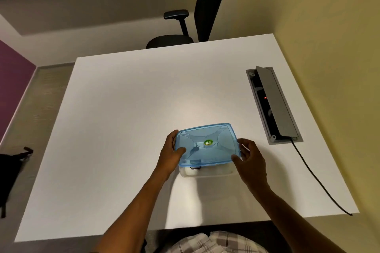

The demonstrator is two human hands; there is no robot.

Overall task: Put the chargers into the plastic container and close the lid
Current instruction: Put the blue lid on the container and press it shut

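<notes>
A clear plastic container (207,172) stands on the white table (123,129) near its front edge. A translucent blue lid (207,145) with a green sticker lies on top of it. My left hand (171,155) grips the lid's left edge, thumb on top. My right hand (249,160) holds the lid's right front corner with spread fingers. Through the lid and the front wall I see dim shapes, a white one and a dark one, that look like chargers (194,167). I cannot tell whether the lid is pressed fully down.
A grey cable box (273,104) with its flap raised is set into the table at the right; a black cable (320,178) runs from it to the front edge. A black office chair (197,14) stands behind the table. A dark bag (10,170) hangs at the left.
</notes>
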